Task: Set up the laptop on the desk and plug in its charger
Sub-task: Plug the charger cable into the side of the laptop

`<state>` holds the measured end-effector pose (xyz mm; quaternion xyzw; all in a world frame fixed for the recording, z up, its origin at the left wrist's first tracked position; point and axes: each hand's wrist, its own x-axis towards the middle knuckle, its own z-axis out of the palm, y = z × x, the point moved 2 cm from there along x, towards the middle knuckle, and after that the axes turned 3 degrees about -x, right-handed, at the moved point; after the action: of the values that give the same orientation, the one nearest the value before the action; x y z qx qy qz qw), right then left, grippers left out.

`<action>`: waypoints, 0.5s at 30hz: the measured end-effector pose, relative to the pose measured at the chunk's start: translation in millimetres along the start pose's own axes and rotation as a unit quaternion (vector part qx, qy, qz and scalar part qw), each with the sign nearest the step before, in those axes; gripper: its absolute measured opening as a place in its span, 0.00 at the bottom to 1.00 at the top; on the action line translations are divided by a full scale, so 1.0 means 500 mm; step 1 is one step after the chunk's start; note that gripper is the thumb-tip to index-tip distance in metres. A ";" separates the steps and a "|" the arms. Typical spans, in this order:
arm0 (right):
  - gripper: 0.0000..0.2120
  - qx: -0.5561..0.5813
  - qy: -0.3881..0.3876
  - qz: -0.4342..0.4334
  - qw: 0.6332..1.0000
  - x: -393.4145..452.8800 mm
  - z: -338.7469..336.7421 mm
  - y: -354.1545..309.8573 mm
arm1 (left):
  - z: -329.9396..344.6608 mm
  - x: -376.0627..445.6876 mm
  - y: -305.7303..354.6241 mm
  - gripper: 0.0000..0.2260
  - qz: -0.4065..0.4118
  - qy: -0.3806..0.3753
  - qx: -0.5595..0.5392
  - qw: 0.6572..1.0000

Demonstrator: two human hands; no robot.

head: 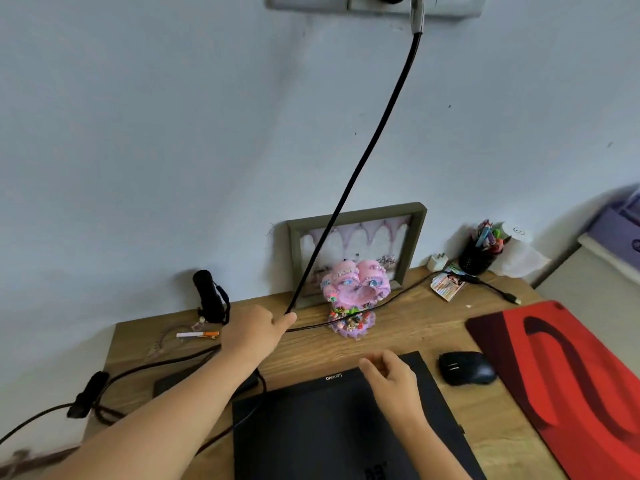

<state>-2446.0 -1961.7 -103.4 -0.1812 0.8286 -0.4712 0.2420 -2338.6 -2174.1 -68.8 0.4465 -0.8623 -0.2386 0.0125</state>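
While laptop (332,424) is lying closed, charger cable (349,188), plugged into wall socket (415,5) above laptop, is being gripped by left hand (254,332); right hand (389,374), loosely curled, grasping nothing, is being rested on lid; opening and laptop-end plugging judged pending.

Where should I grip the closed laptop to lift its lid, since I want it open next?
Take the lid of the laptop at its near edge, from the person's side. The logo strip lies at the far edge, by the right hand, suggesting the hinge is there, though the near edge is out of frame.
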 end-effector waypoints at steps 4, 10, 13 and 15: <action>0.04 0.008 -0.026 -0.002 1.000 0.008 0.018 0.004 | 0.033 0.013 -0.007 0.04 -0.007 -0.007 -0.036 0.999; 0.05 0.027 -0.068 -0.003 0.997 0.025 0.060 0.003 | 0.047 0.051 -0.071 0.15 -0.033 0.020 -0.060 0.997; 0.04 0.027 -0.081 -0.003 0.996 0.037 0.084 -0.003 | 0.059 0.074 -0.075 0.10 -0.006 0.002 -0.021 1.000; 0.03 0.029 -0.088 -0.002 0.996 0.040 0.096 -0.005 | 0.071 0.082 -0.074 0.10 -0.007 -0.051 -0.024 0.998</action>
<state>-2434.9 -2006.8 -127.0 -0.2170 0.7898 -0.4774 0.3181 -2343.1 -2209.5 -123.9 0.4393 -0.8527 -0.2819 -0.0219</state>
